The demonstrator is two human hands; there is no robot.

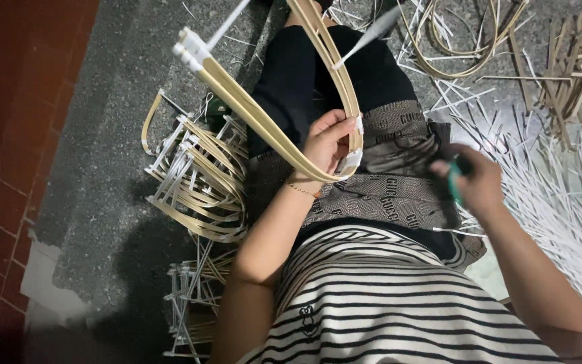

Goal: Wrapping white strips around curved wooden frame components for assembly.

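Left hand point(328, 143) closed around bent bamboo hoop point(284, 135) at its white binding; right hand point(476, 180) fisted on teal-handled tool point(454, 180); steadier hoop support advisable.

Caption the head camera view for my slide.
Left hand holds a bent pale bamboo-strip frame; right hand grips a teal-handled tool.

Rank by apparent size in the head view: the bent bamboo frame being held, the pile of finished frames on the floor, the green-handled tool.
1. Pile of finished frames
2. Bent bamboo frame, close behind; it sits nearer the camera, so unsure
3. Green-handled tool, mostly hidden in the right hand
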